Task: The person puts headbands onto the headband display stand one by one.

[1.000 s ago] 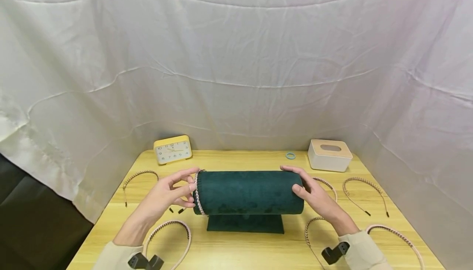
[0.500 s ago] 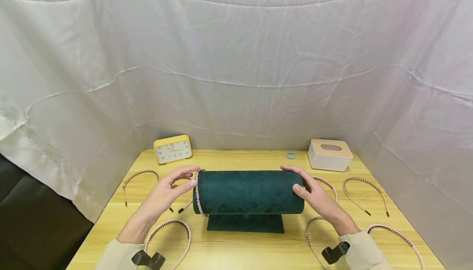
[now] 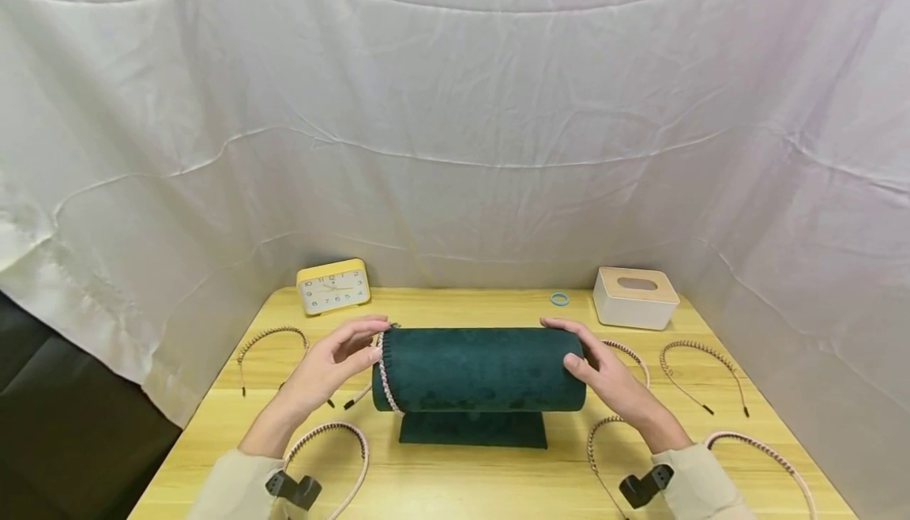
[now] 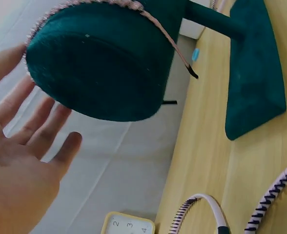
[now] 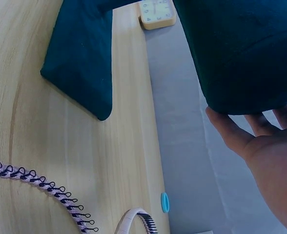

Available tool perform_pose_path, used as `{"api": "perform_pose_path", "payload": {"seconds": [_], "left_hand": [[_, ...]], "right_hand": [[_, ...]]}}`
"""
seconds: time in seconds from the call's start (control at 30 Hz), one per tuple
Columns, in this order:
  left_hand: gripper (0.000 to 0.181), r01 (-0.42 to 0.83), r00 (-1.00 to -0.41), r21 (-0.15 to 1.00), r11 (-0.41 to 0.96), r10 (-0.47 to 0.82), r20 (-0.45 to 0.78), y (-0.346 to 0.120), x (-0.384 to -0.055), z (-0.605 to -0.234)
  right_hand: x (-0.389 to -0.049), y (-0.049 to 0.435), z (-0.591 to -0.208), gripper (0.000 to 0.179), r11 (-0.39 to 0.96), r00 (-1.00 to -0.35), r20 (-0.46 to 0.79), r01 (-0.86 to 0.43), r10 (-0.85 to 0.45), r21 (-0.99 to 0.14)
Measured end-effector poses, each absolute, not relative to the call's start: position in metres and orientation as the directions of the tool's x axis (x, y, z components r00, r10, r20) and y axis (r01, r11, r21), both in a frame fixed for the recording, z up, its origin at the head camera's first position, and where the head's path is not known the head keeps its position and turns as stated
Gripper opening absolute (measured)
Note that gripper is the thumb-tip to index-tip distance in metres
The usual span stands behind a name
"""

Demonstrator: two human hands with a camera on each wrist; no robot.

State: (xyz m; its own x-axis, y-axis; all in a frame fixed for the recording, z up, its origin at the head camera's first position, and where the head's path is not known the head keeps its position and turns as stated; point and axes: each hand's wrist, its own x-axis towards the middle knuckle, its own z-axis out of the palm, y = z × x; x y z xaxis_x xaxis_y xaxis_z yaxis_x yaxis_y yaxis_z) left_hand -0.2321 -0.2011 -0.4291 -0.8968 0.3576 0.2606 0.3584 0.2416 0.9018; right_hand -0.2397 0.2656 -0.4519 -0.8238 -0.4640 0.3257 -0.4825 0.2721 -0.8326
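Note:
A dark green velvet headband stand (image 3: 490, 370), a horizontal roll on a flat foot, is in the middle of the table. Around its left end sits a braided pink headband (image 3: 387, 378), whose dark-tipped ends hang below the roll in the left wrist view. My left hand (image 3: 327, 362) touches this headband with thumb and index finger; in the left wrist view the other fingers (image 4: 46, 126) spread loosely beside the roll's end. My right hand (image 3: 611, 374) holds the roll's right end, thumb in front and fingers over the back edge.
Several more braided headbands lie on the wooden table (image 3: 455, 488), including one at front left (image 3: 362, 457) and one at right (image 3: 700, 344). Along the back stand a yellow clock (image 3: 332, 287) and a tissue box (image 3: 635, 299), with a blue ring (image 3: 559, 299) between. Grey cloth (image 3: 455, 148) hangs behind.
My left hand has shifted slightly right, and its lower fingers have moved out of sight behind. The headband's lower part has slid a little right along the roll. My right hand stays put.

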Motion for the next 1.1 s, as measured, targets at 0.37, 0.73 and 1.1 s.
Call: {"api": "perform_pose_path", "payload": {"seconds": [0.37,0.73,1.1], "left_hand": [[0.036,0.469,-0.854,0.825,0.316,0.398,0.334,-0.194,-0.244,-0.427],[0.034,0.522,-0.822,0.775,0.357,0.452,0.345,-0.176,-0.252,-0.419],[0.034,0.603,-0.781,0.662,0.445,0.497,0.377,-0.161,-0.253,-0.41]], "right_hand": [[-0.24,0.266,-0.45,0.052,0.252,-0.817,0.335,-0.488,-0.47,-0.836],[-0.24,0.266,-0.451,0.052,0.246,-0.814,0.334,-0.488,-0.475,-0.838],[-0.239,0.266,-0.45,0.052,0.273,-0.819,0.332,-0.491,-0.467,-0.827]]}}
